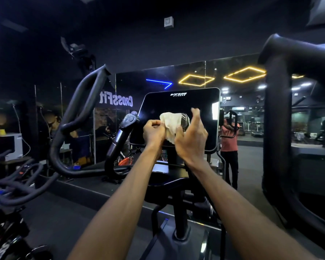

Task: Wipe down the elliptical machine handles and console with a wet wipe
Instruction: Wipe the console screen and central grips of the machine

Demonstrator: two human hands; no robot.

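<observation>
The elliptical's black console screen (178, 104) stands straight ahead, tilted back. In front of its lower half hangs a crumpled white wet wipe (170, 121). My left hand (153, 132) is closed on the wipe's left edge. My right hand (191, 136) touches its right side with the fingers spread and lifted. A short inner handle with a grey cap (125, 126) rises left of the console. The long left handle (77, 117) curves up at the left, and the thick right handle (278, 113) looms close at the right.
A mirror wall (251, 109) behind the machine reflects a person in a red shirt (229, 139) and ceiling lights. Other exercise machines (9, 184) crowd the left. A white box (13, 145) sits on a table at the far left.
</observation>
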